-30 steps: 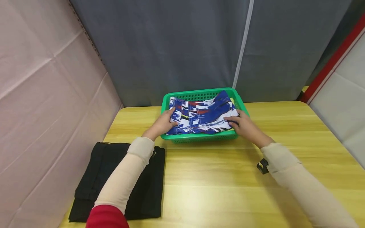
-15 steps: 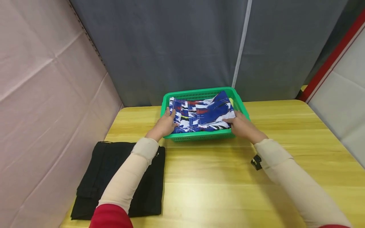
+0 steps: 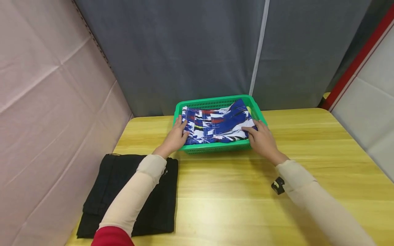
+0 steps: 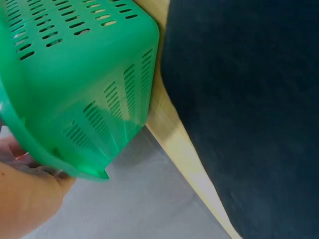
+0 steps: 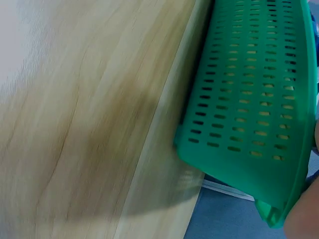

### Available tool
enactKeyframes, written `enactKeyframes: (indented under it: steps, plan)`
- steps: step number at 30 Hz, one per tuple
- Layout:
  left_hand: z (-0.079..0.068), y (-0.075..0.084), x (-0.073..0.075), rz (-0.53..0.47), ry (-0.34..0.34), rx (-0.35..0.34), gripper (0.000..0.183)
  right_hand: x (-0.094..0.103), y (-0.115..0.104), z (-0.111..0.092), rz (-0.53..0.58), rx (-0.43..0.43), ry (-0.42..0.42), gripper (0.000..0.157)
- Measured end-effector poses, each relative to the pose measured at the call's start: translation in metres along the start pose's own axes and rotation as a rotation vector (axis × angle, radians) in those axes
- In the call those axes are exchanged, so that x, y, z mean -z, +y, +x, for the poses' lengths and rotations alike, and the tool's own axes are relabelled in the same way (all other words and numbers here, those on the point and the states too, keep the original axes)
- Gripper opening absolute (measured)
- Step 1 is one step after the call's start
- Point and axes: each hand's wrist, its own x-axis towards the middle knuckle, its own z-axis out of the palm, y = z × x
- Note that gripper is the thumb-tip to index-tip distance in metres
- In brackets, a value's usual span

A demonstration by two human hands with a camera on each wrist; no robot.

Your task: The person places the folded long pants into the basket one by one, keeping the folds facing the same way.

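A folded blue and white printed garment (image 3: 220, 124) with stitched seams lies in a green plastic basket (image 3: 212, 99). My left hand (image 3: 174, 136) lies over the basket's left end, fingers extended at the garment's left edge. At the opposite end, my right hand (image 3: 263, 140) has its fingers spread, with fingertips on the garment's right edge. The left wrist view shows the basket's slotted wall, with part of the left hand (image 4: 30, 199) behind its rim. Only a sliver of the right hand (image 5: 304, 214) appears in its wrist view; the fingertips are hidden there.
Folded black cloth (image 3: 107, 184) lies on the wooden table (image 3: 227, 198) at the left, under my left forearm. Behind the basket hangs a grey curtain (image 3: 184, 51). Pale fabric (image 3: 55, 102) walls the left side. Something yellow (image 3: 248, 110) shows inside the basket's right end.
The right hand's fingers have loosened from a pinch at the garment's right edge and spread out. My left hand has shifted slightly left, its fingers straighter. The garment stays in the basket.
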Motion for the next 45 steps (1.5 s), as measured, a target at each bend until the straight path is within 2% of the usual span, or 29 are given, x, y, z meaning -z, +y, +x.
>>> enactKeyframes:
  steps: [4, 8, 11, 14, 23, 31, 38, 45]
  plan:
    - [-0.008, -0.004, 0.007, -0.054, 0.040, -0.023, 0.056, -0.002, 0.000, -0.002, 0.060, 0.013, 0.033, 0.031]
    - [-0.016, -0.008, 0.017, -0.075, 0.057, -0.027, 0.058, -0.003, -0.006, -0.006, 0.119, 0.069, 0.081, 0.030]
    - [-0.022, -0.012, 0.024, -0.088, 0.058, -0.015, 0.062, -0.005, -0.017, -0.008, 0.150, 0.104, 0.114, 0.033]
    - [-0.031, -0.018, 0.028, -0.095, 0.048, 0.002, 0.067, -0.006, -0.033, -0.011, 0.184, 0.112, 0.112, 0.037]
    - [-0.067, -0.041, 0.036, -0.024, 0.019, 0.062, 0.081, -0.011, -0.086, -0.028, 0.408, 0.059, -0.087, 0.051]
    - [-0.103, -0.068, 0.048, 0.010, 0.039, 0.138, 0.092, -0.031, -0.113, -0.050, 0.555, 0.044, -0.166, 0.054]
    - [-0.133, -0.087, 0.058, 0.013, 0.043, 0.228, 0.103, -0.051, -0.136, -0.066, 0.792, -0.161, -0.397, 0.066]
    - [-0.157, -0.108, 0.063, -0.011, 0.036, 0.343, 0.112, -0.064, -0.151, -0.079, 1.018, -0.323, -0.618, 0.074]
